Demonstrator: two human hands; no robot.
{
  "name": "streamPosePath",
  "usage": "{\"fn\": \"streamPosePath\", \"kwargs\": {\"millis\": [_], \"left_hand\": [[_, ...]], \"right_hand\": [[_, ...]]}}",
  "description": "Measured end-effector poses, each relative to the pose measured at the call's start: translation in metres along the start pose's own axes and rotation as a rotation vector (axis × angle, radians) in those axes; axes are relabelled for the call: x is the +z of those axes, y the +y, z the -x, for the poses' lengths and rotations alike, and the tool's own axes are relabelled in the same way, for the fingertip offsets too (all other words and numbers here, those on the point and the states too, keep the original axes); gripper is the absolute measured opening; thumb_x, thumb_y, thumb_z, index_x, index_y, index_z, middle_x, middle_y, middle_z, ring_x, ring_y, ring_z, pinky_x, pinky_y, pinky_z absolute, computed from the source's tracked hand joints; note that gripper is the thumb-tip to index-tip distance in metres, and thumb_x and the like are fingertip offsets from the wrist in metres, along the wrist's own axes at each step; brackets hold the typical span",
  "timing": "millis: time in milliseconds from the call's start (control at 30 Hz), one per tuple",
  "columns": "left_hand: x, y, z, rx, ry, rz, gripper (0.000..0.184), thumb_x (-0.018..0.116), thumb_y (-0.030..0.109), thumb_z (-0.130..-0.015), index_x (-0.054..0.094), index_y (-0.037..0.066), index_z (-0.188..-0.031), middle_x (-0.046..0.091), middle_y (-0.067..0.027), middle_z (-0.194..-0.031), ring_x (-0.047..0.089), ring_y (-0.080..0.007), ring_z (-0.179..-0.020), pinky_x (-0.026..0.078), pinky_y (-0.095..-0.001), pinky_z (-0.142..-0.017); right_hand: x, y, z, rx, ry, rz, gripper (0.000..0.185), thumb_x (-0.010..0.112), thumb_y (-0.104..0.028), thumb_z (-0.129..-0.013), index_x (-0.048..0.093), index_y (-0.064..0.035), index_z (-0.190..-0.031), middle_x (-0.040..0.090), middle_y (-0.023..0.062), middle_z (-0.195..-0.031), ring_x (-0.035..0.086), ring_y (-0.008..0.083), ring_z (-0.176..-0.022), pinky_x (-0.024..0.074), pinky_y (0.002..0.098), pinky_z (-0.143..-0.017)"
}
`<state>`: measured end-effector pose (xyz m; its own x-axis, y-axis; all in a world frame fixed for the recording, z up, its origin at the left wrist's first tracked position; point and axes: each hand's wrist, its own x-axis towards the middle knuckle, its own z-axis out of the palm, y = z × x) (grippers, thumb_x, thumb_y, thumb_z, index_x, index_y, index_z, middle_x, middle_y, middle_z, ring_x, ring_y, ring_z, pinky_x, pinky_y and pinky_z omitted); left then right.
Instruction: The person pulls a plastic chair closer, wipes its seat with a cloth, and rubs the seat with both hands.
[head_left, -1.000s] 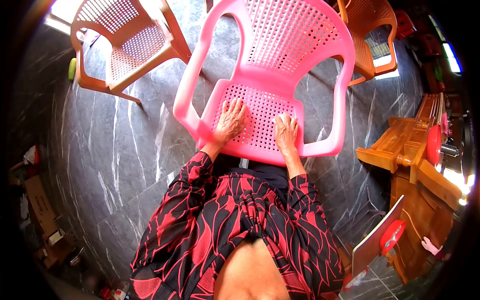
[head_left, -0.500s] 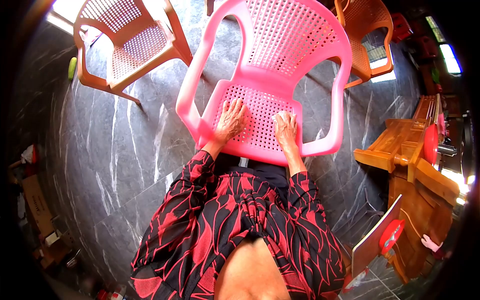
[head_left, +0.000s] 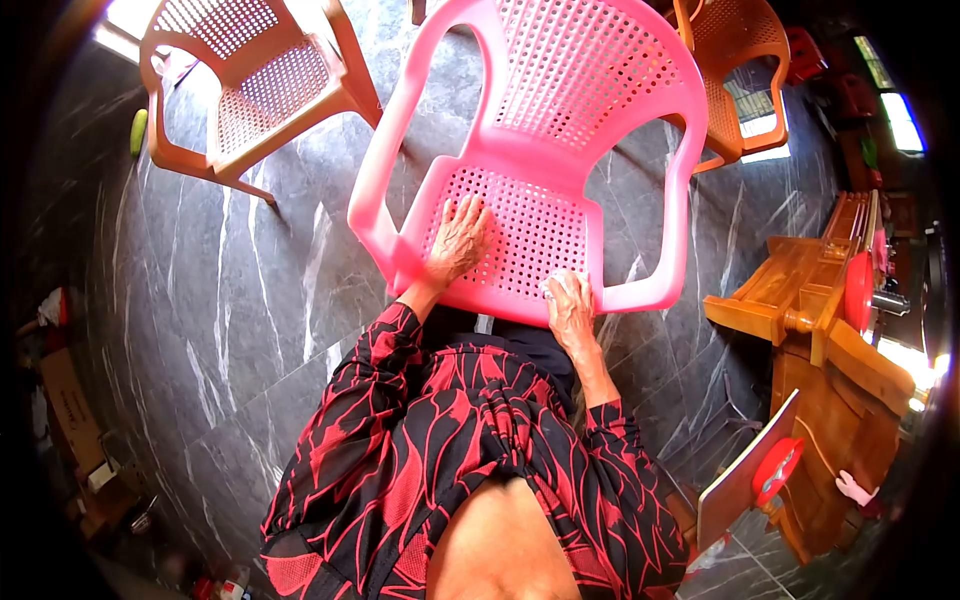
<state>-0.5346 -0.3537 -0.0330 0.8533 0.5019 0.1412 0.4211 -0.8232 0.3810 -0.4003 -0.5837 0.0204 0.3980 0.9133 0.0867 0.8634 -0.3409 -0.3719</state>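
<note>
A pink plastic armchair (head_left: 530, 225) with a perforated seat and back faces me. My left hand (head_left: 460, 240) lies on the left part of the seat, fingers stretched out, with nothing visible in it. At the seat's front right edge, my right hand (head_left: 571, 305) is closed with bent fingers over a small white cloth (head_left: 549, 284). Only a bit of the cloth shows at the fingertips; the rest is hidden under the hand.
Brown plastic chairs stand behind, one at the left (head_left: 245, 95) and another at the right (head_left: 738, 85). A wooden bench (head_left: 770, 300) is on the right. A cardboard box (head_left: 72, 405) sits at the far left on the dark marbled floor (head_left: 250, 300).
My right hand has slid toward me, from the seat's right part to its front edge, with the white cloth. My left hand stays in nearly the same place.
</note>
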Motion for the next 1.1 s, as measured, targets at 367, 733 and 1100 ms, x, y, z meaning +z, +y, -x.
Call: {"fn": "streamPosePath", "kwargs": {"millis": [367, 733, 1100], "left_hand": [[-0.010, 0.005, -0.002, 0.006, -0.007, -0.018, 0.038, 0.057, 0.025, -0.089, 0.052, 0.005, -0.121, 0.045, -0.0192, -0.135, 0.039, -0.0344, -0.131, 0.025, -0.0547, -0.109], [-0.007, 0.004, -0.002, 0.008, 0.005, -0.028, 0.039, 0.056, 0.026, -0.090, 0.052, 0.006, -0.123, 0.045, -0.0200, -0.136, 0.040, -0.0349, -0.131, 0.025, -0.0553, -0.110], [-0.004, 0.002, -0.002, 0.022, 0.009, -0.021, 0.047, 0.058, 0.027, -0.085, 0.050, 0.002, -0.123, 0.042, -0.0209, -0.137, 0.037, -0.0359, -0.133, 0.025, -0.0582, -0.109]], "right_hand": [[-0.014, -0.004, 0.003, 0.036, -0.048, 0.060, 0.021, 0.064, -0.010, -0.081, 0.064, -0.0101, -0.102, 0.053, 0.0120, -0.120, 0.050, 0.0354, -0.114, 0.0407, 0.0507, -0.099], [0.012, 0.019, -0.048, -0.019, 0.133, 0.234, 0.013, 0.062, -0.012, -0.083, 0.063, -0.0089, -0.095, 0.053, 0.0106, -0.108, 0.050, 0.0337, -0.108, 0.0414, 0.0486, -0.096], [0.027, 0.036, -0.094, 0.054, 0.120, 0.303, 0.011, 0.059, -0.014, -0.086, 0.063, -0.0071, -0.094, 0.053, 0.0125, -0.106, 0.050, 0.0360, -0.106, 0.0416, 0.0493, -0.095]]}}
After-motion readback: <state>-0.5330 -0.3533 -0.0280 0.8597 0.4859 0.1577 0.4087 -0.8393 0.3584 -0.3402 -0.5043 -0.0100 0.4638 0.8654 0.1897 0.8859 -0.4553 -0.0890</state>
